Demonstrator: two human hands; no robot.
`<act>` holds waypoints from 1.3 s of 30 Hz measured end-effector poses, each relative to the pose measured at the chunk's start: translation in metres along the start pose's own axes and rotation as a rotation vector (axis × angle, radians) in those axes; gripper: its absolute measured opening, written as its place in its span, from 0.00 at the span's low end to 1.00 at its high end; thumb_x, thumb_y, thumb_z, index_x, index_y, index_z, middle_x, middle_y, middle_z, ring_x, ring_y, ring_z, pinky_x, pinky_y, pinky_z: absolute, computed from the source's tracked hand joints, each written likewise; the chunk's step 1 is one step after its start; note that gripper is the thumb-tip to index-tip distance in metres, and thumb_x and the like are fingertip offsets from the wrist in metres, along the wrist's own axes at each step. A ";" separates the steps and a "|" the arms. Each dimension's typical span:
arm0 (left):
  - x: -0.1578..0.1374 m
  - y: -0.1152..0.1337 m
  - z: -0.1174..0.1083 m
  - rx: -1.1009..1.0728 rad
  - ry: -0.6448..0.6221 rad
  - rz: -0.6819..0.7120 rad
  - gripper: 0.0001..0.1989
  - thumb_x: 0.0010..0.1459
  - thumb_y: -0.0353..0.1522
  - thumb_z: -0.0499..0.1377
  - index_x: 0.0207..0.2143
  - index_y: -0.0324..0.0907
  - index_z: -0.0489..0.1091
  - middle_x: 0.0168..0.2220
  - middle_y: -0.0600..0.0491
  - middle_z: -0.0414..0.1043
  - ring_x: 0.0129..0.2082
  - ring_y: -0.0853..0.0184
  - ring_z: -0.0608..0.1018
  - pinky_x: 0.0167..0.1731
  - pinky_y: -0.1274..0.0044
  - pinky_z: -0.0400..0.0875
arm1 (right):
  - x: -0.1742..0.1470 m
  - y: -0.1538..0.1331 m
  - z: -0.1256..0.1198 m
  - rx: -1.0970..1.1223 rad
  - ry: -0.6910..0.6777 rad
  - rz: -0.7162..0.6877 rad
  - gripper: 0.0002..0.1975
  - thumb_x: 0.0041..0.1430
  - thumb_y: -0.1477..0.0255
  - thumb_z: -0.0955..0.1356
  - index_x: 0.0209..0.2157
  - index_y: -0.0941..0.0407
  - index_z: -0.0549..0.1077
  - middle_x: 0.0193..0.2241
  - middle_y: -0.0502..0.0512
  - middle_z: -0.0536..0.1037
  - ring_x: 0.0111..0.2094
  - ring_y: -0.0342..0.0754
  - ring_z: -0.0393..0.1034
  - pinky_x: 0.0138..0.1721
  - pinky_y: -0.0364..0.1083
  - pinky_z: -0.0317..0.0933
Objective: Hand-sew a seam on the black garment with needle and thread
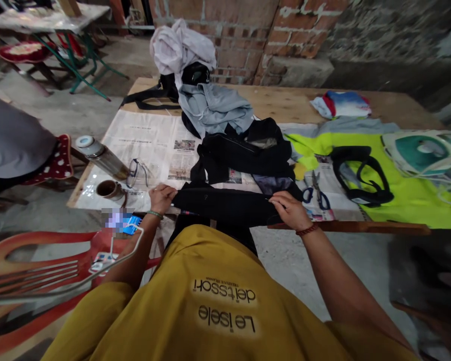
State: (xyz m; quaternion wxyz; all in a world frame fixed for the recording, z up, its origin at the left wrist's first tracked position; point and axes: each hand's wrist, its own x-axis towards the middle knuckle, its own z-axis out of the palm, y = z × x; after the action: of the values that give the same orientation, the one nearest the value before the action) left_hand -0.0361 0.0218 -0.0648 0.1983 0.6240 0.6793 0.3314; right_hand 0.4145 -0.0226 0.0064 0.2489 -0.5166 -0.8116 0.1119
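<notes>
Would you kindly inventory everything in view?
cloth strip: 1, black, between hands
scissors: 1, blue-handled, right
glasses: 1, dark, left
bottle: 1, clear, left
mug: 1, brown, left
clothes: several, black, grey, white, centre
garment: 1, lime, right
apparent iron: 1, teal, right
strap: 1, black, right
newspaper: several, white, tabletop
table: 1, brown, centre
chair: 1, red, lower left
person: 1, grey top, left
left hand: 1, strip's left end
right hand: 1, strip's right end
</notes>
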 end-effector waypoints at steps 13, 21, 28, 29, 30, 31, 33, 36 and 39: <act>-0.010 0.098 0.011 0.260 0.043 0.348 0.12 0.56 0.26 0.53 0.40 0.43 0.73 0.46 0.48 0.72 0.47 0.61 0.72 0.48 0.67 0.58 | 0.002 -0.008 -0.004 -0.015 0.024 -0.167 0.11 0.63 0.74 0.60 0.36 0.55 0.74 0.36 0.58 0.75 0.41 0.48 0.71 0.43 0.48 0.68; -0.015 0.180 0.081 -0.006 -0.243 0.642 0.04 0.55 0.33 0.62 0.33 0.43 0.74 0.45 0.50 0.73 0.47 0.61 0.72 0.45 0.68 0.60 | 0.004 -0.011 -0.005 -0.001 0.027 -0.178 0.11 0.63 0.74 0.60 0.36 0.55 0.74 0.36 0.58 0.75 0.41 0.48 0.71 0.43 0.48 0.68; -0.012 0.197 0.105 0.029 -0.334 0.638 0.03 0.52 0.32 0.64 0.32 0.44 0.75 0.49 0.50 0.72 0.50 0.59 0.69 0.46 0.66 0.57 | 0.004 -0.011 -0.004 -0.004 0.060 -0.212 0.10 0.63 0.75 0.60 0.36 0.56 0.74 0.37 0.58 0.74 0.41 0.47 0.71 0.42 0.47 0.69; -0.012 0.197 0.105 0.030 -0.346 0.638 0.03 0.53 0.32 0.64 0.32 0.44 0.75 0.49 0.51 0.72 0.50 0.59 0.69 0.46 0.66 0.57 | 0.003 -0.010 -0.004 -0.002 0.061 -0.213 0.10 0.63 0.75 0.61 0.36 0.56 0.74 0.37 0.58 0.74 0.41 0.47 0.71 0.42 0.47 0.69; -0.012 0.197 0.105 0.029 -0.355 0.637 0.02 0.53 0.32 0.64 0.32 0.44 0.75 0.49 0.51 0.72 0.49 0.59 0.70 0.46 0.66 0.57 | 0.003 -0.010 -0.004 0.000 0.060 -0.211 0.10 0.63 0.76 0.61 0.37 0.56 0.74 0.37 0.58 0.74 0.41 0.47 0.71 0.42 0.47 0.68; -0.011 0.198 0.105 0.026 -0.362 0.636 0.02 0.54 0.32 0.63 0.31 0.44 0.75 0.48 0.51 0.73 0.49 0.60 0.70 0.47 0.66 0.57 | 0.003 -0.009 -0.004 0.002 0.060 -0.207 0.10 0.62 0.76 0.61 0.37 0.56 0.74 0.37 0.58 0.74 0.41 0.47 0.71 0.42 0.47 0.68; -0.011 0.199 0.105 0.014 -0.371 0.637 0.01 0.54 0.31 0.63 0.31 0.44 0.75 0.47 0.52 0.74 0.48 0.61 0.71 0.48 0.66 0.56 | 0.002 -0.008 -0.004 0.007 0.057 -0.198 0.10 0.62 0.76 0.61 0.37 0.56 0.74 0.37 0.58 0.74 0.41 0.48 0.71 0.43 0.48 0.68; -0.010 0.200 0.104 -0.003 -0.381 0.642 0.01 0.55 0.31 0.62 0.30 0.44 0.74 0.45 0.53 0.75 0.48 0.62 0.72 0.50 0.66 0.55 | 0.001 -0.007 -0.004 0.010 0.053 -0.187 0.10 0.62 0.75 0.61 0.37 0.56 0.74 0.38 0.58 0.74 0.41 0.48 0.71 0.43 0.48 0.68; -0.009 0.201 0.103 -0.022 -0.391 0.642 0.01 0.56 0.30 0.61 0.30 0.43 0.73 0.44 0.53 0.77 0.47 0.63 0.74 0.51 0.67 0.55 | 0.002 -0.008 -0.005 0.005 0.044 -0.176 0.11 0.62 0.75 0.60 0.37 0.56 0.74 0.38 0.59 0.74 0.42 0.48 0.70 0.44 0.48 0.68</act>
State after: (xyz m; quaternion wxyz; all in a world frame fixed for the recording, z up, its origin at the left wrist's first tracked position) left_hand 0.1795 0.0342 0.0019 0.2168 0.8546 0.3946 0.2586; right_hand 0.4109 -0.0249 0.0147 0.2765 -0.4448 -0.8481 0.0802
